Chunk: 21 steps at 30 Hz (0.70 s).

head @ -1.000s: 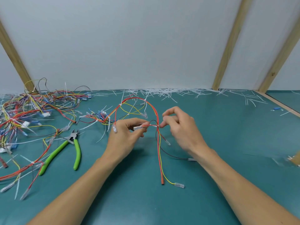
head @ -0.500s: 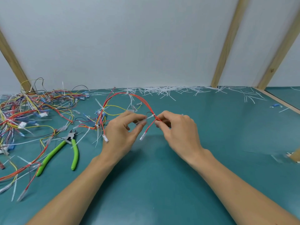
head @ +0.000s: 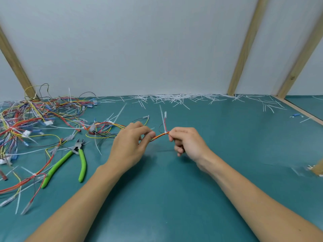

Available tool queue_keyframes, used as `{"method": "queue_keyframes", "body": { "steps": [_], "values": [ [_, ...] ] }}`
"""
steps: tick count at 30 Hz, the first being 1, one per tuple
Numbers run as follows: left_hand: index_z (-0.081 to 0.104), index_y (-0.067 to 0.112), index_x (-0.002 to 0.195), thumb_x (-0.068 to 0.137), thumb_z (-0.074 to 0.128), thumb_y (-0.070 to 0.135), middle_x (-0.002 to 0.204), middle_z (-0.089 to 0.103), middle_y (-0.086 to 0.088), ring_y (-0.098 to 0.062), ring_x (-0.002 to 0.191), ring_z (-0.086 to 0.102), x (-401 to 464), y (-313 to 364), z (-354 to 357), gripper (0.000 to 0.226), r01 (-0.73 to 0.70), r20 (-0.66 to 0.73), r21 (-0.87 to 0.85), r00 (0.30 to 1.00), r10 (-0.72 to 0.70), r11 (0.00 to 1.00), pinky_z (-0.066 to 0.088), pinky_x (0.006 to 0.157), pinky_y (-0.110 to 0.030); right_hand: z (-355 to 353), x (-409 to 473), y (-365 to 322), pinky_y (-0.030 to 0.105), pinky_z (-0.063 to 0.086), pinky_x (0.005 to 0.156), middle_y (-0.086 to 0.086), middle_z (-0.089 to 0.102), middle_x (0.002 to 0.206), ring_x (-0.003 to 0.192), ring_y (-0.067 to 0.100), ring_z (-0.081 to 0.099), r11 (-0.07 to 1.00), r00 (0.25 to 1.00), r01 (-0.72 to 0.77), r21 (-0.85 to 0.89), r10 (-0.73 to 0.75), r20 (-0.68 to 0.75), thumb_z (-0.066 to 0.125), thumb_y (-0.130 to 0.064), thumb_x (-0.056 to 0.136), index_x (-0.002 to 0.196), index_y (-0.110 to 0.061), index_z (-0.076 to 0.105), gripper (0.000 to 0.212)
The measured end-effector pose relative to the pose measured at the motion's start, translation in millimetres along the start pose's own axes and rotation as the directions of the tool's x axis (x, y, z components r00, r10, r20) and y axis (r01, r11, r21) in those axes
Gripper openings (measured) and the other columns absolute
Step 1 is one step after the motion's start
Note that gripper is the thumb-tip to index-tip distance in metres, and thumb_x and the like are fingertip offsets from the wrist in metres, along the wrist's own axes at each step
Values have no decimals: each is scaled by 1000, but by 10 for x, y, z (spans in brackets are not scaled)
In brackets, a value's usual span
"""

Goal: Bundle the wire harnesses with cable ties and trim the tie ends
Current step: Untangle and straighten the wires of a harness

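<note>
A thin harness of red, yellow and black wires (head: pixel 159 136) stretches between my two hands above the green mat. My left hand (head: pixel 130 147) pinches its left part between thumb and fingers. My right hand (head: pixel 187 143) pinches the right part, just beside a white cable tie (head: pixel 162 119) whose long tail stands up from the bundle. The harness runs on to the left into more tied wires (head: pixel 101 127) lying on the mat. Green-handled cutters (head: pixel 76 155) lie to the left of my left arm.
A big tangle of coloured wire harnesses (head: pixel 26 123) covers the left of the mat. Cut white tie ends (head: pixel 174 98) are strewn along the back wall. Wooden struts (head: pixel 244 49) rise at the back right and at the left. A wooden piece (head: pixel 317 167) sits at the right edge.
The loop of wires has come down and been pulled straight between my hands. My hands have moved apart, and the tie's tail now stands up by my right fingers.
</note>
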<state>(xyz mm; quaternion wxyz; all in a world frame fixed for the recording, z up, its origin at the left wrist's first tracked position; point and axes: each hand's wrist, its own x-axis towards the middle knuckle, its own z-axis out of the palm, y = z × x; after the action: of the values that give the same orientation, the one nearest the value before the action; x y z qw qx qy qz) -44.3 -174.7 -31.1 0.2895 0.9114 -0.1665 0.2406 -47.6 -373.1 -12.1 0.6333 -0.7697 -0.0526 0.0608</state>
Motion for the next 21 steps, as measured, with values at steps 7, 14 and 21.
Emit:
{"method": "queue_keyframes", "body": {
  "steps": [7, 14, 21],
  "values": [
    [70, 20, 104, 97, 58, 29, 99, 61, 9, -12, 94, 61, -16, 114, -47, 16, -112, -120, -187, 989, 90, 976, 49, 78, -34, -210, 43, -93, 23, 26, 40, -9, 21, 50, 40, 10, 24, 883, 976, -213, 417, 211, 53, 48, -19, 96, 65, -18, 48, 31],
    [64, 13, 123, 93, 55, 20, 122, 59, 1, -13, 115, 56, -11, 200, -211, 32, -235, -511, -143, 849, 132, 961, 46, 93, -38, -647, 151, -96, 19, 19, 37, -9, 16, 46, 36, 9, 18, 672, 900, -15, 740, 331, -283, 44, -23, 88, 59, -23, 34, 31],
    [36, 9, 149, 75, 48, -6, 148, 45, -5, -26, 136, 42, 60, -36, -208, 76, 156, -396, -156, 895, -206, 975, 29, 113, -29, -770, 299, 104, 24, 31, 44, -3, 40, 62, 49, 14, 34, 884, 695, -20, 468, 349, -629, 49, -18, 95, 77, -20, 55, 20]
  ]
}}
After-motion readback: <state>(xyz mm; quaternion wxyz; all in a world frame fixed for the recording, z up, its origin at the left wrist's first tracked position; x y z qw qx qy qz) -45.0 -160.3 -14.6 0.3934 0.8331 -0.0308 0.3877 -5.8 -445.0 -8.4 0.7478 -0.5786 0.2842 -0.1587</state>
